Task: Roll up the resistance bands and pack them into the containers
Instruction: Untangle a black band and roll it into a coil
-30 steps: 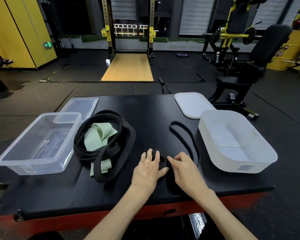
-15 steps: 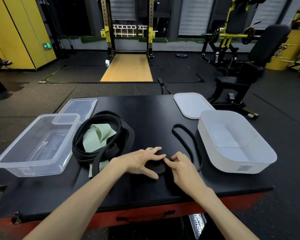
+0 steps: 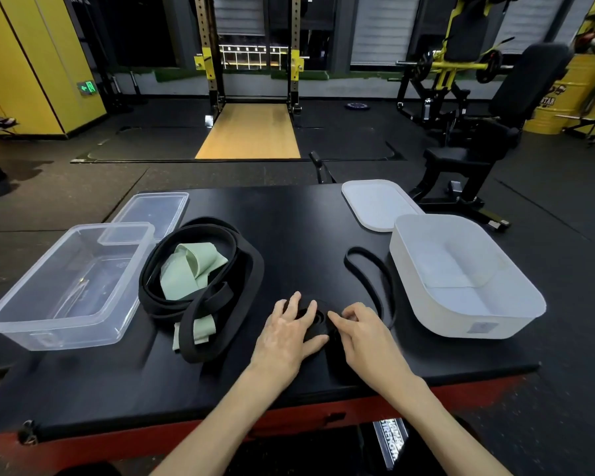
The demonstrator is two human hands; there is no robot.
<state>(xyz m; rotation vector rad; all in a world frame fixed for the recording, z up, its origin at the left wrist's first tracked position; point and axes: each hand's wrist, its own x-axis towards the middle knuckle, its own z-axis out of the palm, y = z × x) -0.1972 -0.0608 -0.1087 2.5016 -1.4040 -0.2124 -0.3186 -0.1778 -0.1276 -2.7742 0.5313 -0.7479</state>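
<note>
Black band coil (image 3: 318, 319) under spread left hand (image 3: 285, 334); right hand (image 3: 364, 333) pinches edge.

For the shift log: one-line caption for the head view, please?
Left hand presses a half-rolled black band on the table; right hand pinches it beside an empty white box.

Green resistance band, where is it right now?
Head view, left of centre: the green band lies tangled inside the loose black bands, right of the clear container.

Thin black band (image 3: 357, 250) half-rolled, wide black bands (image 3: 255, 269) ringing green band (image 3: 193, 269), clear tub (image 3: 49, 333) left, white tub (image 3: 461, 321) right
</note>
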